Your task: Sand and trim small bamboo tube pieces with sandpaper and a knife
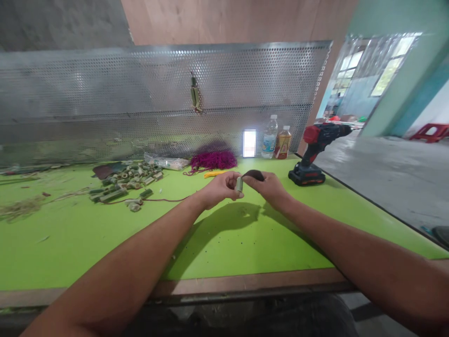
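Observation:
My left hand (223,191) is closed round a short pale green bamboo piece (239,184), held upright between thumb and fingers just above the green table (224,252). Against its upper right side my right hand (270,186) pinches a dark, curved sheet (255,175) that looks like sandpaper. Whether the sheet touches the bamboo I cannot tell. Behind my left hand lies a yellow object (213,174), partly hidden. A dark red cord (157,200) runs from the left toward my left wrist.
A heap of cut bamboo pieces (135,177) lies left. Purple yarn (215,160), a clear package (166,162), a bright, phone-like screen (249,143), a water bottle (269,138) and a brown drink bottle (283,143) line the perforated metal panel (140,93). A cordless drill (312,152) stands right.

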Demonstrator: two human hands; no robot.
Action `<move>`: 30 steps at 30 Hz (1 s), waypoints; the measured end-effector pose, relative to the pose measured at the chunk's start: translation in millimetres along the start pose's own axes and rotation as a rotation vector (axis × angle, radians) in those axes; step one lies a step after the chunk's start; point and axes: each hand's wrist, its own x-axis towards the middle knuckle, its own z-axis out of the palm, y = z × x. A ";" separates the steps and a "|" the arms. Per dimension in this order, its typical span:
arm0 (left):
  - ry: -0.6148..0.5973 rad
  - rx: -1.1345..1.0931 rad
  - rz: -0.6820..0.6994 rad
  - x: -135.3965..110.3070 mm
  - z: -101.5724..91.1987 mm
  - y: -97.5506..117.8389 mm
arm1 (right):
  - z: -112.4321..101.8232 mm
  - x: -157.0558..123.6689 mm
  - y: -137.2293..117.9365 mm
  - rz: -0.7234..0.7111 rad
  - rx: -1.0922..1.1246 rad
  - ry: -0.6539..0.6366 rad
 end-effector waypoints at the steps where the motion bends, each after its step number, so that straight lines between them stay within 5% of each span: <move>1: -0.004 -0.015 0.002 0.0 -0.5 -0.1 | -1.5 1.2 0.9 0.038 0.049 0.028; 16: -0.073 0.195 -0.001 -0.5 7.7 -7.2 | 3.3 -0.3 2.1 0.032 -0.149 -0.110; 20: -0.071 0.255 -0.015 0.4 6.8 -9.0 | 0.1 1.7 1.9 0.036 -0.266 -0.034; 30: -0.078 0.261 -0.033 1.3 4.1 -10.3 | 1.3 0.9 1.9 0.023 -0.245 -0.070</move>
